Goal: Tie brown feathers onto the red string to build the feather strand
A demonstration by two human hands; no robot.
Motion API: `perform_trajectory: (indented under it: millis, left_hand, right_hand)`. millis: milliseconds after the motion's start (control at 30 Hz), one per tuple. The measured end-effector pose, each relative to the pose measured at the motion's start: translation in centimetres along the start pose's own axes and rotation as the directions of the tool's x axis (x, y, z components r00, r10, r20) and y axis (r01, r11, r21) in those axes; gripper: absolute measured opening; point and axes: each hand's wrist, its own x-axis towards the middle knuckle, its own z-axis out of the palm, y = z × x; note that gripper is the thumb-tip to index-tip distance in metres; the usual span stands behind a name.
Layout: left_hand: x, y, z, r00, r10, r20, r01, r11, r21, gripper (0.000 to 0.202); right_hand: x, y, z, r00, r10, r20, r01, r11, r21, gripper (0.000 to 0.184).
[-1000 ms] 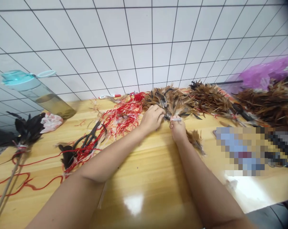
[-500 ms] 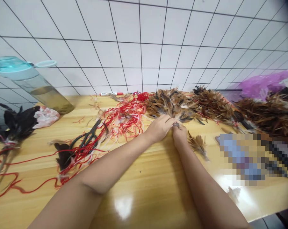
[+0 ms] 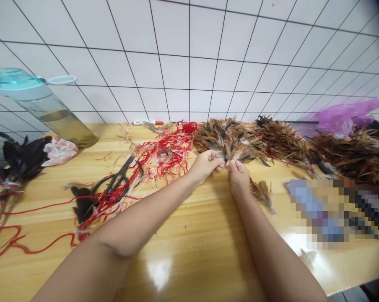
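Both hands work at the front edge of a pile of brown feathers [image 3: 211,136] near the wall. A small tuft of brown feathers [image 3: 232,147] fans upward from the fingertips of my right hand [image 3: 240,178], which pinches its base. Close beside it, my left hand [image 3: 206,165] is closed in a pinch, with thumb and fingertips together near the same base. What lies between the left fingertips is too small to make out. Another loose feather bunch [image 3: 262,193] rests on the table just right of my right wrist.
Left of the hands lie tangled red strings [image 3: 164,151] and black scissors [image 3: 115,182]. A water bottle [image 3: 60,119] and a black feather duster [image 3: 22,157] stand further left. More feather bundles [image 3: 284,136] and a purple plastic bag [image 3: 346,117] lie right; a blurred-out object [image 3: 318,212] sits nearer.
My left hand has drawn slightly left, away from my right hand, and now pinches instead of lying over it. The brown tuft now shows above the right fingertips.
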Motion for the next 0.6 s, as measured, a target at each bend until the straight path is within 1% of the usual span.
perform_trajectory:
  millis: [67, 167, 267, 400, 533, 600]
  left_hand:
    - [-0.03, 0.09, 0.01, 1.000, 0.012, 0.012, -0.012, 1.000, -0.024, 0.019]
    - [-0.02, 0.07, -0.14, 0.999, 0.040, 0.001, -0.040, 0.999, 0.013, 0.017]
    - [0.10, -0.15, -0.39, 0.998, 0.066, -0.021, -0.063, 0.993, 0.103, 0.014]
    - [0.24, -0.47, -0.68, 0.991, 0.132, -0.021, -0.122, 0.957, 0.264, 0.013]
    - [0.35, -0.44, -0.83, 0.990, 0.137, 0.023, -0.137, 0.940, 0.313, 0.007]
    - [0.40, -0.26, -0.89, 0.987, 0.150, 0.053, -0.159, 0.930, 0.331, 0.006]
  right_hand:
    - [-0.07, -0.27, 0.25, 0.999, -0.033, -0.037, 0.032, 0.999, -0.045, 0.032]
    - [-0.09, -0.56, 0.44, 0.999, -0.044, 0.019, 0.045, 0.996, -0.075, 0.029]
    - [-0.03, -0.59, 0.38, 0.998, -0.031, 0.062, 0.035, 0.997, -0.068, 0.029]
    - [0.07, -0.49, 0.30, 0.997, -0.031, 0.076, 0.041, 0.990, -0.135, 0.032]
    - [0.03, -0.43, 0.49, 0.989, -0.076, 0.126, 0.095, 0.984, -0.152, 0.026]
    - [0.00, -0.40, 0.58, 0.990, -0.092, 0.111, 0.106, 0.987, -0.124, 0.026]
